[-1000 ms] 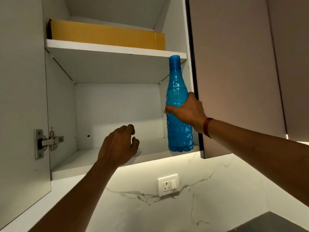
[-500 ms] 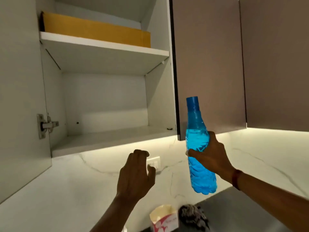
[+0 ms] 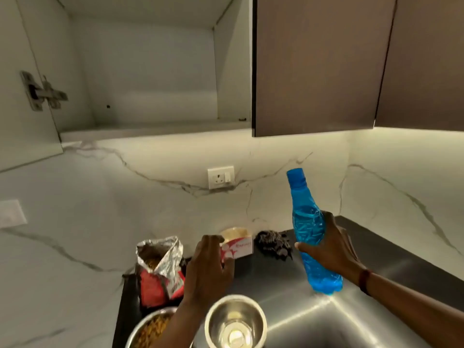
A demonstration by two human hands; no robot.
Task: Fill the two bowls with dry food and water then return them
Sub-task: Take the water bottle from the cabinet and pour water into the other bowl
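Nearest us sits the empty bowl (image 3: 236, 322), the food bowl (image 3: 150, 330) just left of it. Beyond it our left hand (image 3: 208, 267) hovers loose, holding nothing; right of it our right hand (image 3: 331, 249) grips the capped bottle (image 3: 308, 229). We should uncap first, then pour low.

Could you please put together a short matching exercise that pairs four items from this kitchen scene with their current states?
Things:
1. blue bottle
2. foil food bag
3. left steel bowl
4. right steel bowl

States:
A. bare inside, no food
B. standing with its top torn open
C. gripped by the right hand
D. holds dry food

Pairs: 1-C, 2-B, 3-D, 4-A.
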